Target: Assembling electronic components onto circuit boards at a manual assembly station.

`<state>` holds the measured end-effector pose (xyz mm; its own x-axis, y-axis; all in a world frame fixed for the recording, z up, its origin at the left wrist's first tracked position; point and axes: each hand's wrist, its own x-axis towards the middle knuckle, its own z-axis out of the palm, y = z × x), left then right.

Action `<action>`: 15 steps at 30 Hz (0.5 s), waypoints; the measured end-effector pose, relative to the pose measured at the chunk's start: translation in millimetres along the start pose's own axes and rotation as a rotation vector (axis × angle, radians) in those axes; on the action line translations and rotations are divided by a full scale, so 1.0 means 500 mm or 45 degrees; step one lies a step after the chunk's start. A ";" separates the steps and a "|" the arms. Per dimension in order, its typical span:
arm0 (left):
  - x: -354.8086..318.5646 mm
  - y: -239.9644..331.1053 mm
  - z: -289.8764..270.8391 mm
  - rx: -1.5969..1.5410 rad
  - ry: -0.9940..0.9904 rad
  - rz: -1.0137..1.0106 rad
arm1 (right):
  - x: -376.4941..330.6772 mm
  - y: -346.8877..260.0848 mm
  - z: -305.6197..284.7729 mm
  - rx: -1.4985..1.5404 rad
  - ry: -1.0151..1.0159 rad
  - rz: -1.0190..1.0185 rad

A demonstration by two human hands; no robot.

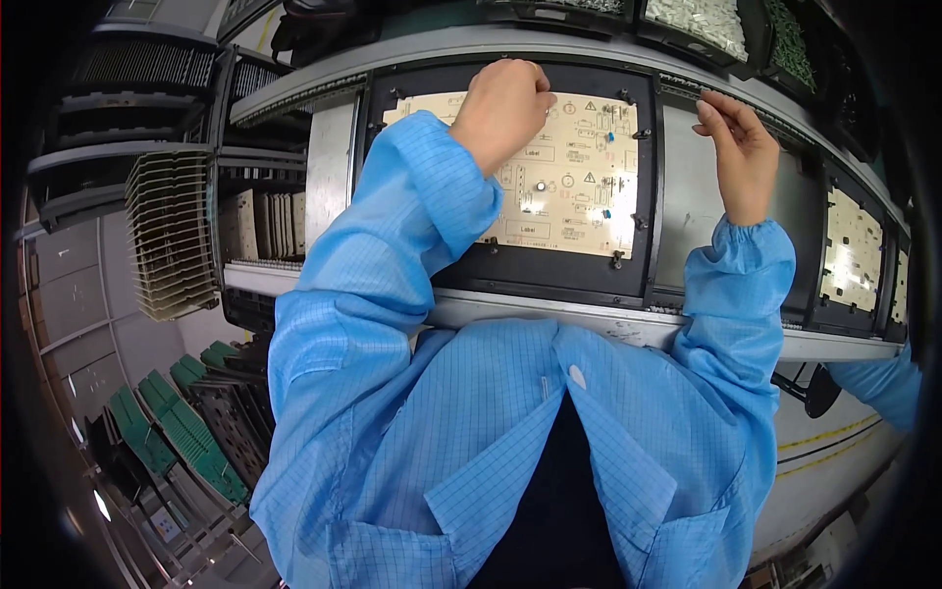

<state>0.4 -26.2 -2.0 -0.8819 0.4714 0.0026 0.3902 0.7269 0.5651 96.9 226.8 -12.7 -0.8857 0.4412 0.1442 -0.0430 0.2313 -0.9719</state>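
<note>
A cream circuit board point(574, 234) lies in a black carrier frame point(559, 276) on the conveyor. Small blue components point(606, 214) and a round metal-topped component point(541, 187) stand on it. Over the board's far part is my left hand point(502, 110), its fingers curled closed near the surface; whatever they pinch is hidden. Beyond the carrier's right edge, my right hand point(743, 152) is raised above the grey conveyor bed point(687, 201). Its thumb and fingers are drawn together, and anything between them is too small to make out.
Bins of white parts point(699, 25) and green parts point(790, 44) stand along the far side. Another carrier with a board point(852, 250) sits at right, near a co-worker's blue sleeve point(878, 383). Racks with stacked boards point(172, 234) fill the left. The conveyor's metal rail point(549, 312) runs before me.
</note>
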 end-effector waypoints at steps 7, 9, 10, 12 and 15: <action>-0.017 -0.005 -0.017 0.006 0.095 0.038 | -0.002 0.006 0.014 0.064 -0.265 -0.029; -0.036 -0.017 -0.041 -0.025 0.184 0.054 | -0.014 -0.017 0.043 0.086 -0.382 -0.047; -0.049 -0.012 -0.061 -0.045 0.185 0.049 | -0.022 -0.030 0.060 0.119 -0.469 -0.053; -0.094 0.002 -0.107 -0.173 0.271 0.063 | -0.027 -0.060 0.098 -0.032 -0.605 -0.091; -0.146 -0.014 -0.131 -0.546 0.301 0.015 | -0.023 -0.080 0.164 -0.441 -0.828 -0.453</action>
<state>44.8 -98.2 47.8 -0.9335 0.3157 0.1702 0.3001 0.4278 0.8526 71.0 141.7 9.2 -0.9418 -0.2756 0.1926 -0.3208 0.5647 -0.7604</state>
